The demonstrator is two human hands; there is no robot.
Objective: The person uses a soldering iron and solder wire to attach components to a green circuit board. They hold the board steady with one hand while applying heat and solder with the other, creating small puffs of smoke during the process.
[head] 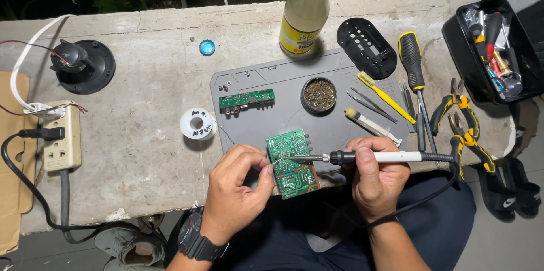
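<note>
Green circuit board (292,164) is pinched at its edge by the left hand (241,183) while a soldering iron (362,157) (gripped in the right hand (377,177)) touches a joint, judged mid-soldering, steadiness being needed next

Both forearms bare, no sleeves in view. Left hand (241,177) and right hand (377,177) ungloved, no rings visible. Black digital wristwatch (198,241) with a chunky case and ribbed strap on the left wrist. Dark navy trousers (436,220) cover the lap.
</note>
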